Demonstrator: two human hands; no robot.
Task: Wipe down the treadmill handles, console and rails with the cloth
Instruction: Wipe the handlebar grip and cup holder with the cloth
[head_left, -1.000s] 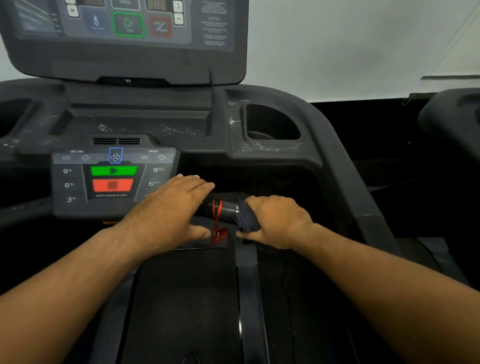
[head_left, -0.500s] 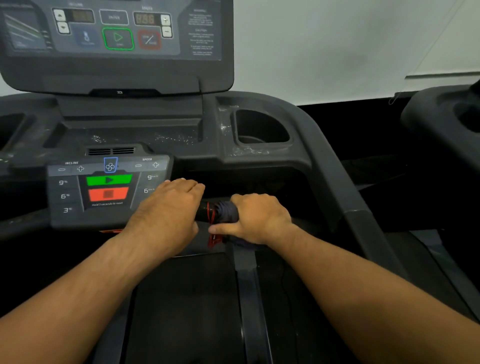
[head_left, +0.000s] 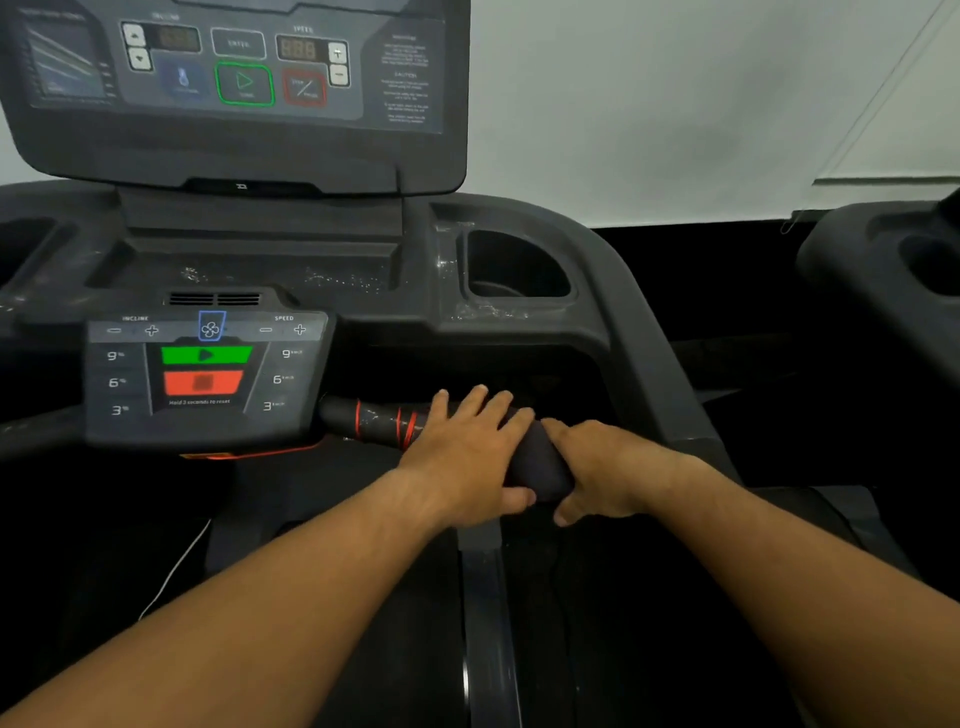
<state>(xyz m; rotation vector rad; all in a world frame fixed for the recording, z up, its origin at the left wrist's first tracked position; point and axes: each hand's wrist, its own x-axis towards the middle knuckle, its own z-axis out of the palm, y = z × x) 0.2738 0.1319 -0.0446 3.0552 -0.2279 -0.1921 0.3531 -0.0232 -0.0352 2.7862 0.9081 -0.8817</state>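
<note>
We look at the treadmill's dark console (head_left: 519, 332).
Round its front handle (head_left: 374, 422) sits a dark cloth (head_left: 535, 460); white specks (head_left: 343, 279) dot the tray (head_left: 249, 270).

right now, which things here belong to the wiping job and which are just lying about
Job: dark cloth, red-ringed handle, console, control panel, right side rail.
Lying about: white cable, neighbouring treadmill.

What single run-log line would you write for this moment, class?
step: wiping handle | right hand: grips cloth round handle | left hand: rests on handle, fingers straight | console: untouched
</note>
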